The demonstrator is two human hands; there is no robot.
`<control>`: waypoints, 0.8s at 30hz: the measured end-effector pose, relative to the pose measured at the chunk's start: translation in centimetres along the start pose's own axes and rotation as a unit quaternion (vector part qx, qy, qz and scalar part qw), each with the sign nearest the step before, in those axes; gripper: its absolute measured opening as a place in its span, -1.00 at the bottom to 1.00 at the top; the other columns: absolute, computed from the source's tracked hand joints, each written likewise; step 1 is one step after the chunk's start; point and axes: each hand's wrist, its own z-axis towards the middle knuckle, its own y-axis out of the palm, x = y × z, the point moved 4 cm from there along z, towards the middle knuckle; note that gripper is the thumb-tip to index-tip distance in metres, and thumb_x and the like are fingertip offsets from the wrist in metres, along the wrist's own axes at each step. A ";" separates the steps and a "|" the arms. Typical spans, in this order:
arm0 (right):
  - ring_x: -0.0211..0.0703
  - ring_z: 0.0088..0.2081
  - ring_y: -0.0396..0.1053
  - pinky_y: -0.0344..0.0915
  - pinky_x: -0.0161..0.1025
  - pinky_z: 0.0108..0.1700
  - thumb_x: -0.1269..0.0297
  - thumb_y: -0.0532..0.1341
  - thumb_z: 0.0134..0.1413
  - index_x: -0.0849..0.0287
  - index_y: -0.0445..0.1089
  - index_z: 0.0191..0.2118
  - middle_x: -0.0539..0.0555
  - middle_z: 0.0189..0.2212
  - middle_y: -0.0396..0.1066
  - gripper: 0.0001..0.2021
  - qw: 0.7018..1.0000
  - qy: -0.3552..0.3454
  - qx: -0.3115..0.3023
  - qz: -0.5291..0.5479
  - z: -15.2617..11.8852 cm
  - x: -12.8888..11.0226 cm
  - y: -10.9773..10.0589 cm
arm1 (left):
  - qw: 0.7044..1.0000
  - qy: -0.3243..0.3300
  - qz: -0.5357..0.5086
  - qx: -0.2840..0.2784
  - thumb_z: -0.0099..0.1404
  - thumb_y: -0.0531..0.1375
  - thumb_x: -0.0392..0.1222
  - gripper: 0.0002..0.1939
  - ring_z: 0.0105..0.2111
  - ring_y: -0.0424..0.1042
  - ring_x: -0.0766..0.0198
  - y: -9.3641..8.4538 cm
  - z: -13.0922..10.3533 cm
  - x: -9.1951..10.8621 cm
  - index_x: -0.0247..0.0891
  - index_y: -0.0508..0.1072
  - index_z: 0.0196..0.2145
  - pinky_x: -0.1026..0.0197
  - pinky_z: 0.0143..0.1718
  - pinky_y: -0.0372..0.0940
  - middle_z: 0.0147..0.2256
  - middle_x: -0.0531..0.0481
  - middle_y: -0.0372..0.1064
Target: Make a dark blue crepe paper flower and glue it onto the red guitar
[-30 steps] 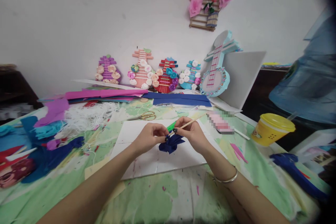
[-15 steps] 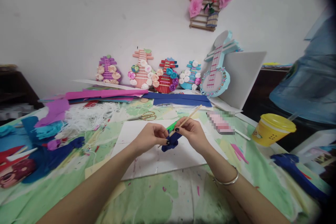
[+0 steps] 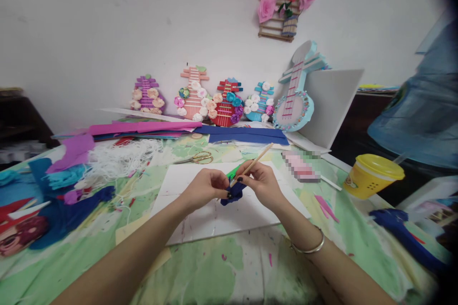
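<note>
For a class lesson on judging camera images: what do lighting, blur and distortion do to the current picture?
Head view: soft, muted light, faint shadows; darkened right-hand corners; the blue bottle leans and looks stretched at the edge; the pink object is pixelated; fine detail where the fingers meet the dark blue material is unclear.

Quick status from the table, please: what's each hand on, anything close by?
Left hand: pinching dark blue piece. Right hand: gripping thin stick against it. White board beneath; gold-handled scissors beyond.
</note>
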 end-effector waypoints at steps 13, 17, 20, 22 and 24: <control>-0.22 -0.41 0.27 0.20 -0.21 -0.28 0.25 0.27 -0.06 0.17 0.42 -0.41 0.03 -0.45 0.42 -0.90 0.997 -0.024 0.002 -0.073 -0.2 -1.1 0.5 | 1.000 -0.022 0.002 -0.001 -0.23 0.30 -0.41 -0.82 -0.58 0.31 0.37 -0.3 0.3 -0.5 -0.34 0.36 -0.61 0.29 -0.49 0.22 -0.63 0.11 0.32; -0.21 -0.42 0.27 0.21 -0.20 -0.29 0.25 0.28 -0.07 0.16 0.42 -0.41 0.02 -0.48 0.41 -0.90 0.998 -0.016 0.004 -0.062 -0.2 -0.9 0.4 | 1.000 -0.003 0.014 -0.002 -0.22 0.28 -0.44 -0.84 -0.58 0.34 0.34 -0.2 0.2 -0.2 -0.34 0.38 -0.61 0.28 -0.49 0.26 -0.63 0.10 0.34; -0.21 -0.43 0.27 0.22 -0.20 -0.30 0.27 0.27 -0.06 0.16 0.42 -0.40 0.02 -0.49 0.39 -0.91 0.998 -0.013 0.002 -0.054 -0.2 -0.8 0.3 | 1.000 0.008 0.020 -0.007 -0.21 0.27 -0.45 -0.85 -0.58 0.35 0.33 -0.1 0.2 0.0 -0.34 0.39 -0.61 0.25 -0.48 0.29 -0.63 0.09 0.35; -0.21 -0.42 0.27 0.22 -0.20 -0.30 0.27 0.27 -0.05 0.16 0.42 -0.39 0.02 -0.48 0.40 -0.91 0.998 -0.014 0.000 -0.057 -0.2 -0.7 0.3 | 1.000 0.010 0.022 -0.010 -0.21 0.27 -0.45 -0.85 -0.58 0.34 0.33 0.0 0.2 0.0 -0.34 0.39 -0.61 0.25 -0.48 0.29 -0.63 0.09 0.35; -0.21 -0.41 0.28 0.22 -0.20 -0.29 0.27 0.26 -0.04 0.16 0.42 -0.37 0.02 -0.46 0.41 -0.90 0.998 -0.016 0.000 -0.065 -0.2 -0.7 0.3 | 1.000 0.010 0.021 -0.010 -0.22 0.27 -0.46 -0.85 -0.58 0.33 0.34 0.0 0.2 0.1 -0.34 0.38 -0.61 0.26 -0.50 0.28 -0.63 0.09 0.34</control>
